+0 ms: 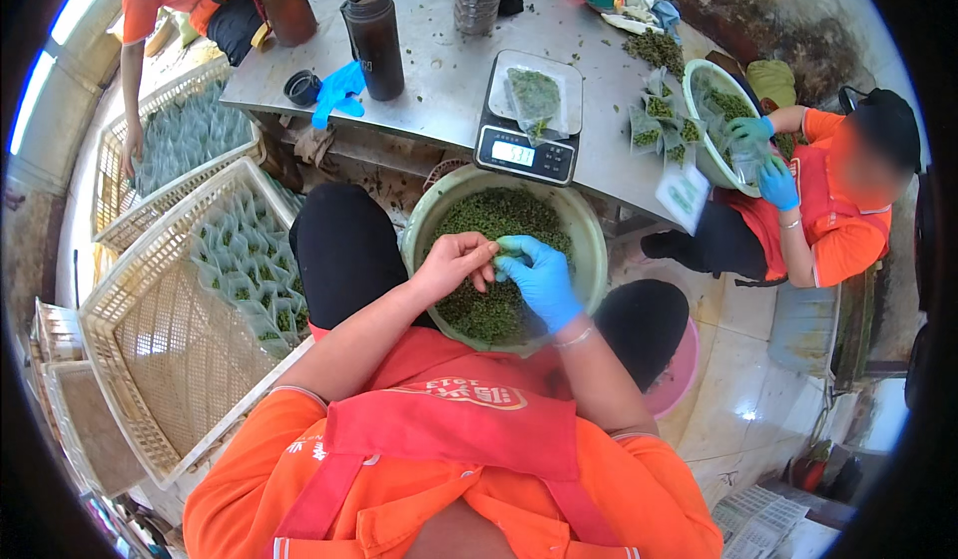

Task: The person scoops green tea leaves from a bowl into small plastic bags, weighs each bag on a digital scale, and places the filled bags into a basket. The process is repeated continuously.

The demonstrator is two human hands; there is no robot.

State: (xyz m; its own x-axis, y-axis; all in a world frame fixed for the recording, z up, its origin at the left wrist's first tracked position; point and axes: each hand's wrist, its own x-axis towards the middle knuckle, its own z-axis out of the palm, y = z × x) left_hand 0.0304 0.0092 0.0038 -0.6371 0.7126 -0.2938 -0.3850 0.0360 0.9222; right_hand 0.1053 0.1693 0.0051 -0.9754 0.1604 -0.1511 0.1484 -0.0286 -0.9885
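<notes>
An orange shirt (639, 489) and a red apron (449, 434) are filling the space nearest the camera, with two black-clad knees (344, 245) flanking a round, pale green basin (593, 245). This basin is standing just off the near edge of the metal table (439, 80), and small green pieces (489, 309) are covering its inside. Above them, the bare left hand (459, 265) is curling its fingers, thumb and forefinger meeting the other hand's fingertips; whether it is gripping anything I cannot tell. The blue-gloved right hand (539, 281) is pinching a small green bit (509, 252) over the middle of the basin.

On the table's near edge, a scale (527, 155) is carrying a clear bag (534, 98) of greens. Toward the near left corner, a loose blue glove (340, 93) is lying between a black lid (302, 87) and a dark bottle (373, 45). Small filled bags (659, 110) are lying near the right edge, where a co-worker (838, 200) is holding both gloved hands in a second basin (699, 155). To the left, crates (150, 349) are holding more bags, and another person's hand (132, 150) is reaching into the farther one.
</notes>
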